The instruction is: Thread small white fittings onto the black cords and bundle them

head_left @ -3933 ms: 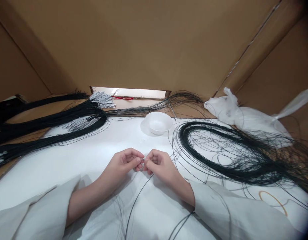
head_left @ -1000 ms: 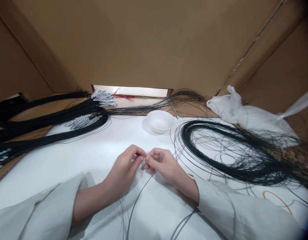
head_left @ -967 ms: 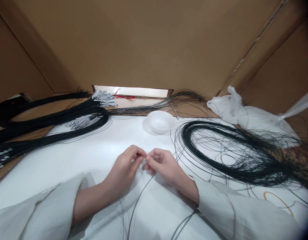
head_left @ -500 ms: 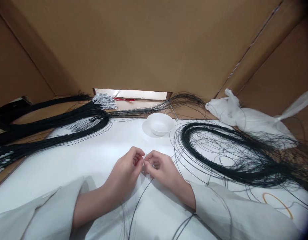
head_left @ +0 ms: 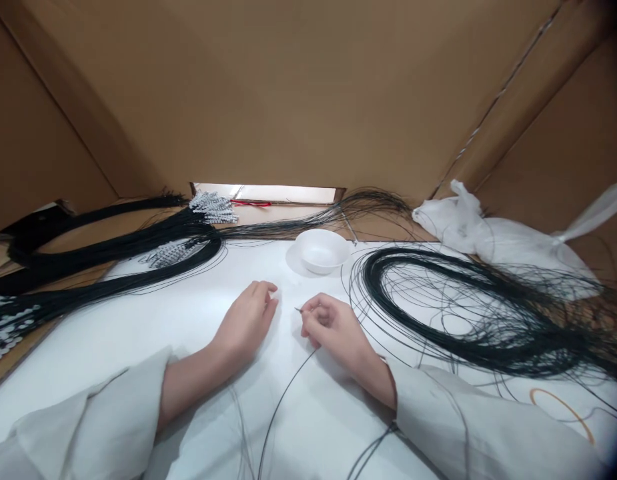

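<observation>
My right hand (head_left: 335, 327) is closed in a pinch over the white surface, holding a thin black cord (head_left: 283, 393). The cord's short tip pokes out past the fingertips, and its long end hangs from under the hand toward me. Off to the left, my left hand (head_left: 245, 320) is apart from it, with thumb and fingertips slightly separated and nothing visible between them. A white bowl (head_left: 322, 250) stands just beyond both hands; its inside is hard to make out.
On the right lies a looped bundle of black cords (head_left: 413, 327), with a white plastic bag (head_left: 523, 247) behind it. Black cord bundles (head_left: 108, 233) with white beaded ends (head_left: 213, 207) lie at left. Cardboard walls (head_left: 268, 100) enclose the surface. An orange loop (head_left: 563, 410) is near my right sleeve.
My hands, together before, have parted. The left has drawn away to the left and loosened its fingers; the right has shifted slightly right, keeping the cord.
</observation>
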The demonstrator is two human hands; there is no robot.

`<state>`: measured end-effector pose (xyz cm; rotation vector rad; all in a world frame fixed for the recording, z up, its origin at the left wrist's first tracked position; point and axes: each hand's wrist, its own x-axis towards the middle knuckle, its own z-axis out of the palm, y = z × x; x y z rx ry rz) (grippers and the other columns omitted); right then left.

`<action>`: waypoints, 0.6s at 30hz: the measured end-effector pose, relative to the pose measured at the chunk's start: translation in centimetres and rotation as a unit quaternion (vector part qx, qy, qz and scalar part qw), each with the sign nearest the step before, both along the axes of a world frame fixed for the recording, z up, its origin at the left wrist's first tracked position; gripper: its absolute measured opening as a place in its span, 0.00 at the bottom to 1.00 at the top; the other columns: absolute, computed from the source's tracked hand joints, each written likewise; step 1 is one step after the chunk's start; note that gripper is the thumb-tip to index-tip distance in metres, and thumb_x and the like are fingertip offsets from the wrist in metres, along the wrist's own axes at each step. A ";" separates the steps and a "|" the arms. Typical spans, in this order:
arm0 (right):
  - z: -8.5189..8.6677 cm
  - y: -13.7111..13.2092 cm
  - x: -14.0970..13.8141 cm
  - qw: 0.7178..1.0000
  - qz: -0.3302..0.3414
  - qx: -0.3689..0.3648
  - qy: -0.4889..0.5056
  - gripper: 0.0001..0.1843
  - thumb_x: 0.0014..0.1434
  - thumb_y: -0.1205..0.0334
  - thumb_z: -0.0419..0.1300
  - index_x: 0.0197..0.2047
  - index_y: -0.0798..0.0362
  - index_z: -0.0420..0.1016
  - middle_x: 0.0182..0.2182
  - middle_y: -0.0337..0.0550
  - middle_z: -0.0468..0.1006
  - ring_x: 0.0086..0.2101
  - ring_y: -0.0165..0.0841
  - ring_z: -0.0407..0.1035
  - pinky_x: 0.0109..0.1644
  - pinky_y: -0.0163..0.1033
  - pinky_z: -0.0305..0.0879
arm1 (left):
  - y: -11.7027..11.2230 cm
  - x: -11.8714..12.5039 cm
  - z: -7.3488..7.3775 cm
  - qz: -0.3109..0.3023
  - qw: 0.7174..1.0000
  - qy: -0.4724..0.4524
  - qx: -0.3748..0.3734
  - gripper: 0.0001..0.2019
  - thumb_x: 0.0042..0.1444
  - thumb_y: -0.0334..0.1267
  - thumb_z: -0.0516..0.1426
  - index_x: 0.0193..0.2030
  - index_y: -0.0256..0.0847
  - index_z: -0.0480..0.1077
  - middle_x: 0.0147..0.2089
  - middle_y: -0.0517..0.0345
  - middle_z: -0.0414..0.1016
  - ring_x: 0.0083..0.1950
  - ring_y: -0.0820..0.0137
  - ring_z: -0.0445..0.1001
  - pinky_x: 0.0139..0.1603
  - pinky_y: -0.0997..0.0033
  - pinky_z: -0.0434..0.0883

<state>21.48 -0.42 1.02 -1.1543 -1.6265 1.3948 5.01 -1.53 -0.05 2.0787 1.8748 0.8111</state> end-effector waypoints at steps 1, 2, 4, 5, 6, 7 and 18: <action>0.0 0.1 0.1 1.000 -0.008 0.015 0.002 0.01 0.51 0.67 0.53 0.30 0.55 0.64 0.20 0.36 0.70 0.19 0.24 0.62 0.24 0.31 0.60 | 0.5 0.0 -0.1 -0.003 1.000 0.012 0.002 0.10 0.58 0.35 0.47 0.44 0.37 0.63 0.39 0.52 0.68 0.41 0.63 0.69 0.41 0.63 0.65; 0.1 0.1 0.1 0.999 -0.014 0.028 0.004 0.02 0.52 0.65 0.53 0.29 0.55 0.64 0.21 0.37 0.70 0.21 0.25 0.63 0.25 0.31 0.61 | 0.9 0.2 -0.1 -0.007 1.000 0.018 0.004 0.11 0.57 0.35 0.47 0.45 0.37 0.64 0.40 0.51 0.68 0.42 0.62 0.69 0.41 0.62 0.65; 0.2 0.2 0.1 0.999 -0.017 0.044 0.010 0.04 0.53 0.63 0.54 0.29 0.55 0.64 0.23 0.39 0.71 0.23 0.26 0.64 0.28 0.32 0.62 | 1.6 0.6 -0.1 -0.014 1.000 0.020 0.006 0.10 0.57 0.36 0.48 0.43 0.37 0.65 0.41 0.50 0.67 0.41 0.61 0.68 0.40 0.62 0.65; 0.2 0.2 0.1 0.999 -0.015 0.046 0.013 0.05 0.54 0.62 0.54 0.29 0.55 0.64 0.24 0.39 0.71 0.23 0.26 0.65 0.29 0.32 0.63 | 1.9 0.8 -0.1 -0.017 1.000 0.019 0.006 0.10 0.57 0.36 0.47 0.42 0.37 0.65 0.41 0.49 0.67 0.41 0.61 0.68 0.39 0.62 0.64; 0.2 0.2 0.1 0.999 -0.012 0.046 0.016 0.05 0.54 0.62 0.54 0.29 0.55 0.64 0.24 0.39 0.72 0.23 0.26 0.65 0.29 0.32 0.63 | 2.2 1.0 0.0 -0.020 1.000 0.015 0.006 0.09 0.57 0.36 0.47 0.40 0.37 0.66 0.40 0.50 0.67 0.39 0.61 0.68 0.38 0.63 0.64; 0.3 0.2 0.1 0.999 -0.009 0.044 0.018 0.05 0.54 0.62 0.54 0.30 0.55 0.64 0.24 0.40 0.72 0.23 0.26 0.65 0.28 0.32 0.63 | 2.5 1.2 0.1 -0.024 1.000 0.010 0.006 0.09 0.57 0.36 0.47 0.38 0.37 0.66 0.39 0.50 0.68 0.38 0.62 0.68 0.38 0.63 0.64; 0.2 -0.2 0.0 1.000 0.017 0.022 0.013 0.03 0.51 0.66 0.53 0.27 0.55 0.64 0.25 0.40 0.72 0.23 0.26 0.66 0.29 0.33 0.63 | -0.7 1.1 1.0 -0.089 0.942 -0.299 -0.127 0.08 0.56 0.37 0.49 0.35 0.36 0.66 0.27 0.59 0.68 0.27 0.74 0.66 0.30 0.73 0.65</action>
